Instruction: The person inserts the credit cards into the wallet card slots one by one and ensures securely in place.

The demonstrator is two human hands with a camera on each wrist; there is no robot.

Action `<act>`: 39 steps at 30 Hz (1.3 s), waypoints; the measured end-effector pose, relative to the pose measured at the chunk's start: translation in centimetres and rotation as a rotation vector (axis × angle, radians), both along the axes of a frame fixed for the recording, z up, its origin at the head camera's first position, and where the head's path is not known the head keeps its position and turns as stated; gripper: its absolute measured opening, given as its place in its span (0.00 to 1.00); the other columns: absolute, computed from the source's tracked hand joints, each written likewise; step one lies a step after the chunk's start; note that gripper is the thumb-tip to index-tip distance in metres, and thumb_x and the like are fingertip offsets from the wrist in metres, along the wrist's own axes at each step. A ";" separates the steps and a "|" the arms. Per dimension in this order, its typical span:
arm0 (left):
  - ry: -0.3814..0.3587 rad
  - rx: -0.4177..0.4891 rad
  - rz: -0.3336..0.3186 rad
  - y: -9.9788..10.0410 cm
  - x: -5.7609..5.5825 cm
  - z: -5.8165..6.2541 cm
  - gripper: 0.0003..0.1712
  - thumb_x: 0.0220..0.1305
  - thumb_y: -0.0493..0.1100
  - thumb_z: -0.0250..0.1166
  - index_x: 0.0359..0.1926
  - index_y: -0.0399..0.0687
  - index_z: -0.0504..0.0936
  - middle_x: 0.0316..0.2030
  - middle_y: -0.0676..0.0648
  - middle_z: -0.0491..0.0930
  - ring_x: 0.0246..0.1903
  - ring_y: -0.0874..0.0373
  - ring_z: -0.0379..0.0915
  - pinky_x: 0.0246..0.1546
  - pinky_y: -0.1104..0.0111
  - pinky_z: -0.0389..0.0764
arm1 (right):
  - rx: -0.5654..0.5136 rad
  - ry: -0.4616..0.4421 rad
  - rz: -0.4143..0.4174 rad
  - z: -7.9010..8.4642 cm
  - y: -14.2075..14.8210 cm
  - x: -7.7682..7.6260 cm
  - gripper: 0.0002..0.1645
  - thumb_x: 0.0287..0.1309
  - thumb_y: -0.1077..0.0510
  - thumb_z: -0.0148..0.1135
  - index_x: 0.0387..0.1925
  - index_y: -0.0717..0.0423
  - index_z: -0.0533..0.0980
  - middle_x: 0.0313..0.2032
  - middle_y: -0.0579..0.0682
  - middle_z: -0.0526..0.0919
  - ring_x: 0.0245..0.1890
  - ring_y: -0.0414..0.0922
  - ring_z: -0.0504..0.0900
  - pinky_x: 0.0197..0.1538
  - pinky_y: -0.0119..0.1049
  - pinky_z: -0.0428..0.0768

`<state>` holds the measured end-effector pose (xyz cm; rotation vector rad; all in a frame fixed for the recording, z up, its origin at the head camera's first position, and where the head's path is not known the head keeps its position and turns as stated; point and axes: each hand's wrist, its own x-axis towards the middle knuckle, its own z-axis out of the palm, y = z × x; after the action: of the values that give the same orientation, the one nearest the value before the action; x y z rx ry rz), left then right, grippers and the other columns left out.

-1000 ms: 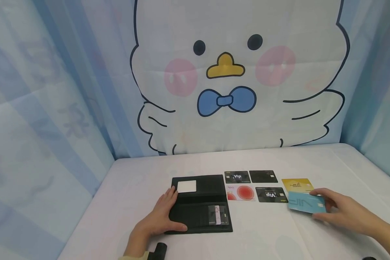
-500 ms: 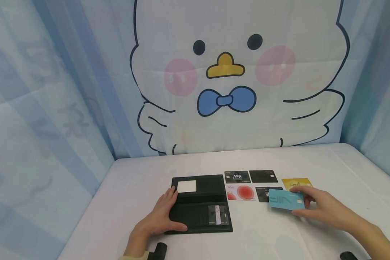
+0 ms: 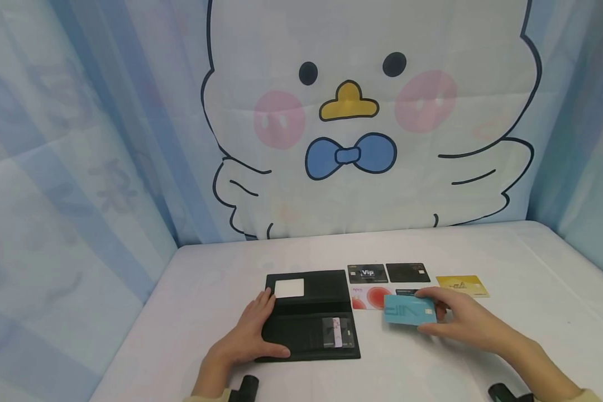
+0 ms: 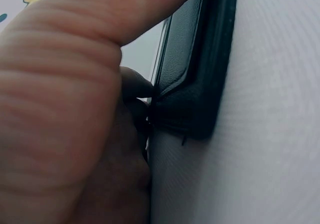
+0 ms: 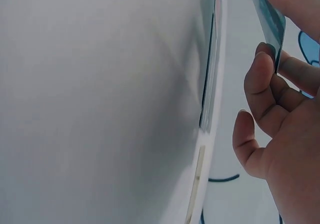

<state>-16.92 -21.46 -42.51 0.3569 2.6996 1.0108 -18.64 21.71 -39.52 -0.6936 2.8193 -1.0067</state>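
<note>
A black card wallet [image 3: 306,326] lies unfolded on the white table. A white card [image 3: 289,287] shows in its far half, and a clear-windowed slot with a pale strip [image 3: 337,333] in its near half. My left hand [image 3: 248,329] rests along the wallet's left edge, thumb spread over the near half; that thumb [image 4: 60,79] fills much of the left wrist view. Between thumb and fingers my right hand [image 3: 464,321] pinches a light blue card [image 3: 407,310], raised above the table to the right of the wallet. The right wrist view shows this blue card [image 5: 271,22] nearly edge-on.
Right of the wallet lie a black Vip card [image 3: 367,274], a plain black card [image 3: 407,272], and a pink and red card [image 3: 377,297]. Another black card [image 3: 406,292] is mostly hidden behind the blue card. A gold card [image 3: 463,285] lies farther right. A cartoon-printed curtain [image 3: 352,206] hangs behind.
My right hand has carried the blue card leftward, from beside the gold card to in front of the pink and red one. The left hand and the wallet have stayed in place.
</note>
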 end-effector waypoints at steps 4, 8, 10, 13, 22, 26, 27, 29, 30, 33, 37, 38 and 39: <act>0.003 -0.005 0.000 0.0 0.0 0.0 0.69 0.46 0.60 0.81 0.78 0.34 0.52 0.79 0.37 0.41 0.77 0.40 0.32 0.75 0.45 0.38 | -0.024 0.007 0.034 0.0 -1.2 -0.1 0.36 0.51 0.48 0.79 0.57 0.62 0.76 0.36 0.44 0.73 0.34 0.38 0.70 0.33 0.32 0.71; 0.008 -0.011 0.000 0.1 0.0 0.0 0.69 0.45 0.60 0.81 0.78 0.34 0.52 0.79 0.37 0.41 0.77 0.40 0.33 0.75 0.45 0.38 | -0.031 -0.026 0.034 0.1 -2.4 -0.1 0.38 0.51 0.48 0.79 0.59 0.63 0.75 0.36 0.44 0.73 0.35 0.39 0.71 0.34 0.32 0.71; 0.008 -0.013 0.001 0.0 0.0 0.0 0.69 0.45 0.60 0.81 0.78 0.34 0.52 0.79 0.37 0.41 0.77 0.40 0.33 0.75 0.45 0.38 | -0.032 -0.036 0.038 0.1 -2.9 -0.2 0.38 0.51 0.48 0.79 0.60 0.63 0.75 0.37 0.44 0.73 0.35 0.40 0.71 0.34 0.32 0.71; 0.005 -0.015 0.001 0.0 0.0 -0.1 0.69 0.45 0.60 0.81 0.78 0.34 0.52 0.79 0.37 0.41 0.77 0.40 0.33 0.75 0.45 0.39 | -0.029 -0.033 0.058 0.0 -3.6 -0.2 0.38 0.51 0.48 0.79 0.59 0.62 0.75 0.39 0.45 0.74 0.36 0.40 0.71 0.35 0.32 0.72; 0.001 -0.002 -0.004 -0.2 -0.1 -0.3 0.69 0.46 0.60 0.81 0.78 0.33 0.52 0.79 0.37 0.41 0.77 0.40 0.32 0.74 0.45 0.38 | -0.031 -0.025 0.111 0.2 -6.0 -0.4 0.41 0.51 0.47 0.79 0.63 0.60 0.74 0.37 0.43 0.74 0.35 0.40 0.71 0.35 0.32 0.71; 0.000 0.001 -0.003 -0.1 -0.1 -0.2 0.69 0.46 0.60 0.81 0.78 0.34 0.52 0.79 0.37 0.41 0.77 0.40 0.32 0.74 0.45 0.38 | -0.032 -0.024 0.130 0.2 -6.8 -0.6 0.39 0.52 0.47 0.78 0.62 0.58 0.74 0.38 0.42 0.74 0.36 0.40 0.71 0.35 0.32 0.72; -0.001 0.001 -0.001 -0.1 -0.1 -0.1 0.69 0.46 0.60 0.81 0.78 0.34 0.52 0.79 0.37 0.41 0.77 0.40 0.32 0.74 0.45 0.38 | -0.033 -0.025 0.133 0.2 -7.0 -0.7 0.39 0.52 0.48 0.78 0.61 0.58 0.75 0.39 0.42 0.74 0.36 0.40 0.72 0.36 0.32 0.72; -0.002 -0.001 0.000 0.0 -0.1 -0.1 0.69 0.46 0.60 0.81 0.78 0.34 0.52 0.79 0.37 0.40 0.77 0.40 0.32 0.74 0.45 0.38 | -0.035 -0.025 0.144 0.1 -7.3 -0.8 0.37 0.52 0.48 0.78 0.60 0.57 0.75 0.39 0.42 0.75 0.36 0.40 0.72 0.36 0.32 0.73; -0.003 -0.003 0.001 0.0 -0.1 -0.1 0.69 0.46 0.60 0.81 0.78 0.34 0.52 0.79 0.37 0.40 0.77 0.40 0.32 0.74 0.45 0.38 | -0.036 -0.023 0.150 0.1 -7.5 -0.8 0.35 0.52 0.47 0.78 0.59 0.56 0.76 0.40 0.42 0.75 0.36 0.39 0.72 0.36 0.32 0.73; -0.005 -0.007 0.005 0.0 -0.1 0.0 0.69 0.45 0.60 0.81 0.78 0.34 0.52 0.79 0.37 0.41 0.77 0.40 0.32 0.74 0.45 0.38 | -0.039 -0.010 0.165 0.0 -8.0 -0.8 0.33 0.52 0.47 0.78 0.56 0.54 0.76 0.39 0.41 0.75 0.36 0.39 0.72 0.36 0.32 0.73; -0.005 -0.005 0.003 0.0 0.1 0.1 0.69 0.45 0.59 0.81 0.78 0.33 0.53 0.79 0.37 0.41 0.77 0.40 0.32 0.74 0.45 0.39 | -0.034 0.005 0.184 -0.2 -8.6 -0.8 0.34 0.52 0.47 0.78 0.58 0.55 0.76 0.39 0.40 0.75 0.35 0.38 0.72 0.36 0.31 0.73; -0.005 -0.002 0.001 0.0 0.1 0.2 0.69 0.46 0.59 0.81 0.78 0.33 0.53 0.79 0.37 0.41 0.77 0.40 0.32 0.74 0.45 0.39 | -0.031 0.006 0.188 -0.2 -8.8 -0.8 0.35 0.53 0.46 0.78 0.58 0.56 0.76 0.40 0.40 0.75 0.36 0.38 0.72 0.36 0.31 0.73; -0.004 -0.001 -0.001 0.0 0.1 0.2 0.69 0.46 0.59 0.81 0.78 0.33 0.52 0.79 0.37 0.41 0.77 0.40 0.32 0.74 0.45 0.39 | -0.027 0.010 0.190 -0.2 -8.9 -0.8 0.36 0.53 0.46 0.77 0.59 0.57 0.76 0.41 0.40 0.76 0.36 0.38 0.72 0.37 0.31 0.74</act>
<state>-16.77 -21.44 -42.32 0.3563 2.6957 1.0091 -19.46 12.79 -39.76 -0.9511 2.6891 -1.0124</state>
